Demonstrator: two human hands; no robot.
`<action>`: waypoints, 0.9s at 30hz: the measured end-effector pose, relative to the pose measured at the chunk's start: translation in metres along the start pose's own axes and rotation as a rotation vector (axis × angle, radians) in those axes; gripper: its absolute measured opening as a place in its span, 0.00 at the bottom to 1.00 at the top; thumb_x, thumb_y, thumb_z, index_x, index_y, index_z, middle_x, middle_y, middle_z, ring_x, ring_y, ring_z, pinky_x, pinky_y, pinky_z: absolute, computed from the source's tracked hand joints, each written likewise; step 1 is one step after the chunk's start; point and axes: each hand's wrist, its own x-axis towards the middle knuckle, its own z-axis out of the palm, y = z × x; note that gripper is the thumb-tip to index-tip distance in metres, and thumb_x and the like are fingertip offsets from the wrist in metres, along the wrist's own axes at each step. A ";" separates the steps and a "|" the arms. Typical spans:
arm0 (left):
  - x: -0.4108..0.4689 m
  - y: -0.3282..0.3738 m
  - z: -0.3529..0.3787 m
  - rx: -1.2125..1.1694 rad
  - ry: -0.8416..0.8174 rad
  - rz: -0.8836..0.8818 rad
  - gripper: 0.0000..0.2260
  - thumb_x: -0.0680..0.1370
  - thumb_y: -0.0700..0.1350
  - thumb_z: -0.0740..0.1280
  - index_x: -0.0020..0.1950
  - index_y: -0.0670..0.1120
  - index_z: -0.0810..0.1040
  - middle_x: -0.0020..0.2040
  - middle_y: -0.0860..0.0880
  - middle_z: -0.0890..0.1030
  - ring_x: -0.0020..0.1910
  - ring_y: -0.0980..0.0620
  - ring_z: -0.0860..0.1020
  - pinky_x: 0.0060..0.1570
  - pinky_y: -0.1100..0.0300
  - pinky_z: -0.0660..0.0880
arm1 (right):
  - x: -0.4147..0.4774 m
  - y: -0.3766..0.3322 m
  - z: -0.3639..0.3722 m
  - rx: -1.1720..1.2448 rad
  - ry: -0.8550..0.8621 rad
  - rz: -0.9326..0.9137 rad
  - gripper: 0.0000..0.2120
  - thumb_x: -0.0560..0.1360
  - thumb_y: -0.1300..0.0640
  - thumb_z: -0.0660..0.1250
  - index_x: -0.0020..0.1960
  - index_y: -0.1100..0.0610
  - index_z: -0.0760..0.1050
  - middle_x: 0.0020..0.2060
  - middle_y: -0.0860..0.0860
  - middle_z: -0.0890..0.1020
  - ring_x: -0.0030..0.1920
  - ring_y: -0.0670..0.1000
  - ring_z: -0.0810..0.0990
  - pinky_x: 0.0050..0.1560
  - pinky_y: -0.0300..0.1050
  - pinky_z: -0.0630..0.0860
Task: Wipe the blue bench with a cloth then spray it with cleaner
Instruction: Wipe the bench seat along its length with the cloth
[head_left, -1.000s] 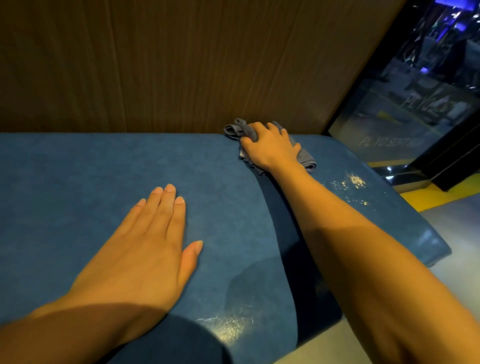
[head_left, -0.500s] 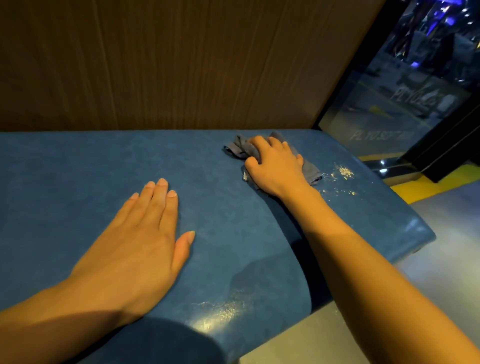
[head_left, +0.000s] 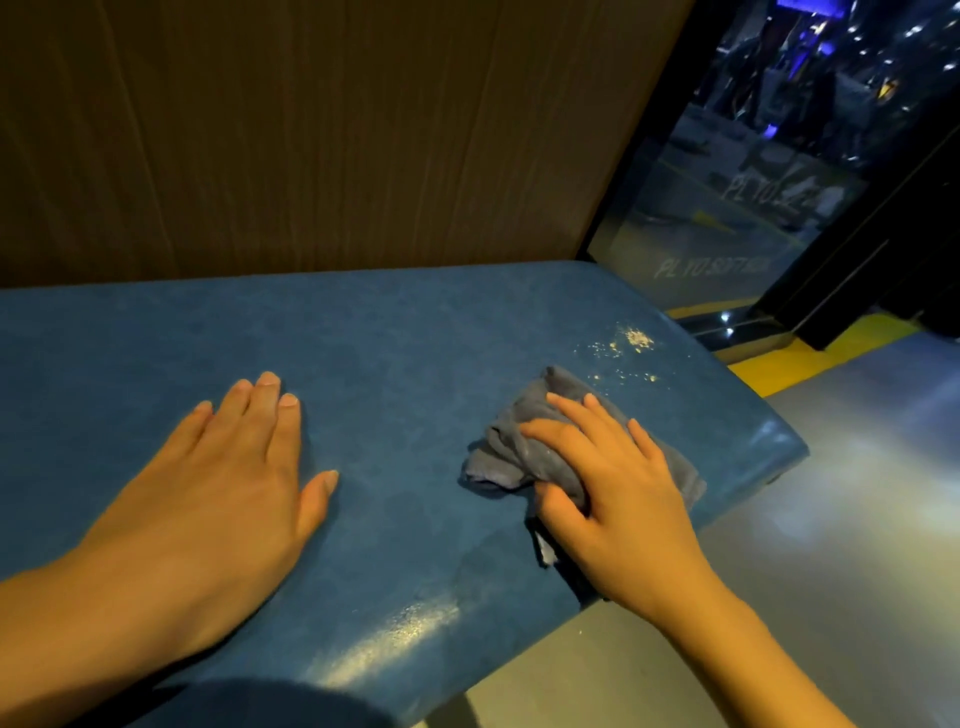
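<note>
Dark wood panelling (head_left: 311, 130) backs the blue counter (head_left: 415, 322), and at its right end a glass panel (head_left: 727, 234) and a pale floor (head_left: 841, 519) show past the rounded corner. On the counter, towards that right end and near the front edge, lies the grey cloth (head_left: 498, 452), bunched into folds. The right hand (head_left: 618, 499) lies on top of it, fingers spread and nearly straight, palm down, the thumb against the near fold; it presses the cloth onto the surface and does not clench it, which suits a sliding wipe. A scatter of pale crumbs (head_left: 636, 338) sits just beyond the cloth, towards the far right corner, not yet touched by it, so the wiping step looks unfinished and the cloth seems placed to sweep that patch next. The left hand (head_left: 223, 478) rests flat on the counter well to the left of the cloth, fingers straight and together, thumb out, holding nothing; it most likely braces the person as they lean in. No spray bottle is in view, so the cleaner step has yet to start.
</note>
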 end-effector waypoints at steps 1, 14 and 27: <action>0.002 0.003 -0.004 -0.001 0.001 0.004 0.33 0.76 0.60 0.33 0.75 0.42 0.35 0.77 0.44 0.37 0.76 0.48 0.39 0.74 0.56 0.42 | -0.005 0.007 -0.003 0.018 0.022 -0.005 0.26 0.67 0.44 0.51 0.64 0.39 0.70 0.68 0.34 0.63 0.74 0.42 0.54 0.73 0.49 0.47; 0.091 0.099 -0.006 -0.128 -0.044 0.214 0.32 0.80 0.58 0.42 0.75 0.38 0.39 0.77 0.39 0.39 0.76 0.44 0.39 0.73 0.53 0.39 | 0.022 0.058 -0.018 -0.070 0.048 0.013 0.24 0.72 0.43 0.52 0.67 0.41 0.69 0.71 0.39 0.67 0.73 0.44 0.61 0.72 0.54 0.55; 0.090 0.099 -0.001 -0.075 0.015 0.198 0.32 0.79 0.59 0.39 0.75 0.39 0.36 0.77 0.41 0.36 0.76 0.45 0.36 0.72 0.56 0.35 | 0.149 0.022 0.023 -0.084 -0.057 0.024 0.20 0.79 0.46 0.53 0.71 0.41 0.61 0.76 0.49 0.58 0.77 0.56 0.51 0.72 0.63 0.49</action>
